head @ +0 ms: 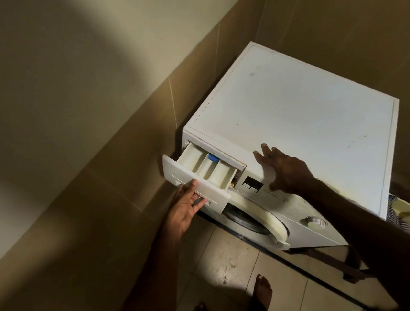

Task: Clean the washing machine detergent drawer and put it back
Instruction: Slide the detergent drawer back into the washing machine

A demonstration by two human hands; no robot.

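Tan wall tiles (113,171) line the lower part of a dim corner, with paler painted wall above them and pale square floor tiles (226,263) below. Set into that corner is a white front-loading washing machine (295,109), its flat top lightly speckled with marks. On its front, a round door with a cream plastic rim (265,222) sits below the control panel, where a small dark display (252,184) and a white round dial (315,221) show.

At the machine's upper left corner, the white plastic detergent drawer (200,171) stands pulled partway out of its slot, still seated in the machine. Its cream compartments lie open to view, and a small blue tab (213,158) sits at the back of the middle one.

One left hand (185,206) reaches up from below, palm up, with the fingers curled under the drawer's front panel and the thumb lying against its face, gripping it. One right hand (283,168) rests flat on the top front edge of the machine just right of the drawer, fingers spread and straight.

Two bare feet (261,289) stand on the floor tiles below. At the right edge, beside the machine, lies some patterned cloth (397,212), blurred.
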